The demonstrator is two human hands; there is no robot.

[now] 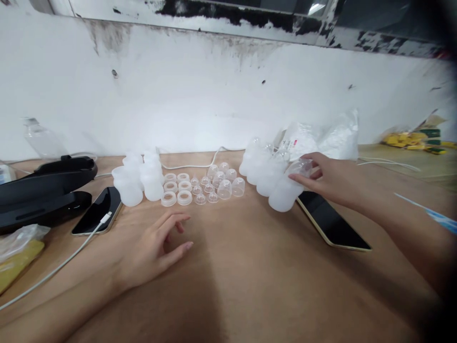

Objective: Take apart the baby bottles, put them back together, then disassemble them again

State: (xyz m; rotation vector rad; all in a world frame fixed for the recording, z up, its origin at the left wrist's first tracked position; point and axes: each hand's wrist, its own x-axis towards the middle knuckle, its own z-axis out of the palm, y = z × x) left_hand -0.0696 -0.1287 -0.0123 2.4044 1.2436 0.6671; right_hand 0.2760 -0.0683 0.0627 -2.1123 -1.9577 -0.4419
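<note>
My right hand [317, 172] grips the clear domed cap of a baby bottle [283, 194], thumb on the near side and fingers behind. The bottle leans slightly, its milky white body at the front of a cluster of capped bottles [255, 162]. Over the bare wood near the middle, my left hand [160, 245] is empty, fingers loosely curled and apart from the thumb. Beyond it stand white ring collars [184, 197], clear teats [200, 198] and clear dome caps [224, 189] in neat rows. Several open bottle bodies [128, 186] stand to their left.
A phone [335, 221] lies under my right forearm, and another phone [98, 212] with a white cable [78, 250] lies at left. Black equipment [43, 190] and a yellow packet [17, 262] fill the left edge. Plastic bags [321, 138] rest by the wall [185, 95].
</note>
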